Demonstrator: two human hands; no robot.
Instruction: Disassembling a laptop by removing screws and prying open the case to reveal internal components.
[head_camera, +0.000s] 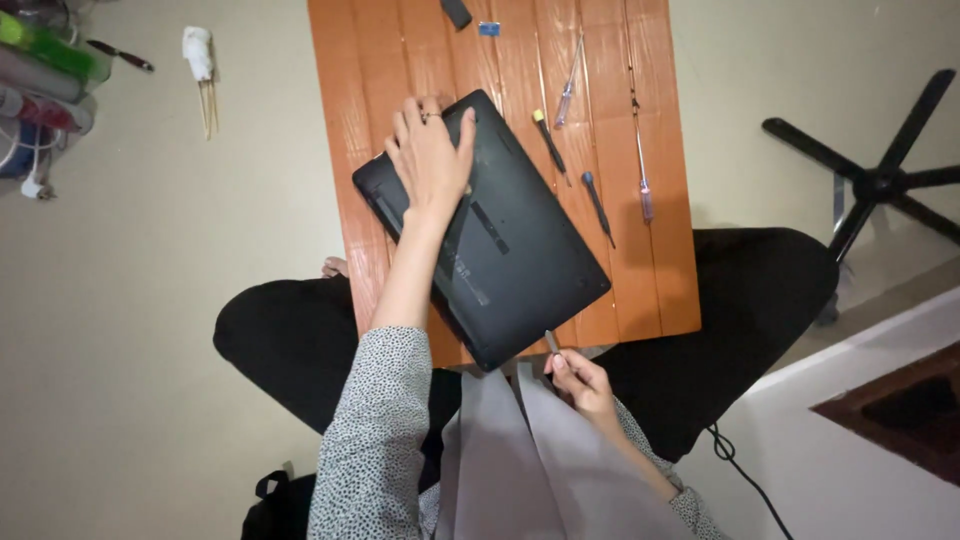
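A black laptop (520, 250) lies upside down and askew on a small orange table (650, 270). My left hand (432, 150) rests flat on its far left corner, fingers spread. My right hand (580, 385) is close to my body at the laptop's near edge, pinched around a thin metal tool (551, 341) whose tip points up toward that edge.
Several screwdrivers (598, 205) lie on the table right of the laptop, with a small blue piece (488, 29) and a dark object (456, 12) at the far edge. A black chair base (880, 180) stands to the right. Bottles and clutter (45, 70) sit on the floor at upper left.
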